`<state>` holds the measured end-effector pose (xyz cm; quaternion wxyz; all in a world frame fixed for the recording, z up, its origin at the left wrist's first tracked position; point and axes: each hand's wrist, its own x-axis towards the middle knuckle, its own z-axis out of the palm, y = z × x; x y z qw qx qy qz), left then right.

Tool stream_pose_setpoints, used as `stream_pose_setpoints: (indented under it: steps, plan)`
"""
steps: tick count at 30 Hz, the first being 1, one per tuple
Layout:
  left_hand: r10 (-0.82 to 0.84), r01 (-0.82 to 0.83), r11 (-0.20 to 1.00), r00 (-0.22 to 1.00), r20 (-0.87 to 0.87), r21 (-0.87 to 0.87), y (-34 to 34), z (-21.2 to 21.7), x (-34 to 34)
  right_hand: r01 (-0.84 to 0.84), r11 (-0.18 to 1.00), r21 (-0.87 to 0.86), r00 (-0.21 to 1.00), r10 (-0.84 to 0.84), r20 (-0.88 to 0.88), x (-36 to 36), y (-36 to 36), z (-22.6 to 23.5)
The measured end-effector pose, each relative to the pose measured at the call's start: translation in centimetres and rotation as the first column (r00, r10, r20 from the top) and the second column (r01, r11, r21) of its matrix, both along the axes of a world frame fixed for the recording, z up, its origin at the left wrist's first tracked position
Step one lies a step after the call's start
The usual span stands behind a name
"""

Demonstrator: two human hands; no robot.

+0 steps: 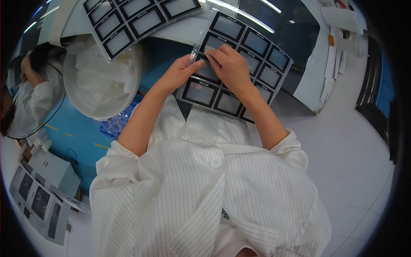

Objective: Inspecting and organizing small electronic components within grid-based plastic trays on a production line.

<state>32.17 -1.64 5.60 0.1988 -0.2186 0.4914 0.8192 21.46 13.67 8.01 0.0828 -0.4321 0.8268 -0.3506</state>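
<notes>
Both hands worked over a sheet of black-framed panels [239,64].
Left hand [180,73] and right hand [229,64] pinched a clear film strip [198,53] above the sheet on the tabletop [308,73].

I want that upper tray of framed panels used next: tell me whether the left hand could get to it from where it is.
Probably yes: the left hand pinches clear film over the near tray; the upper tray lies up-left with nothing between.

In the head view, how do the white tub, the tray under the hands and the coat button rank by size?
1. Tray and white tub: look alike, so unranked.
2. Coat button, smallest by far.
</notes>
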Motion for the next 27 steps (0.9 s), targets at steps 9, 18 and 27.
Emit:
stream_pose_setpoints:
  steps: [9,18,27]
  plan:
    - [0.035,-0.035,0.999,0.999,-0.036,0.0,0.3,-0.6,0.1,-0.058,0.979,0.194,0.988,0.084,-0.129,-0.3,-1.1,0.5]
    - [0.034,-0.035,0.999,0.999,0.022,0.033,0.1,0.0,0.0,-0.05,0.972,0.231,0.999,0.051,0.002,-0.9,1.7,2.6]
    - [0.035,-0.035,0.999,0.999,0.012,-0.003,0.3,0.6,-0.1,-0.016,0.946,0.324,1.0,0.02,-0.009,-1.6,5.4,3.4]
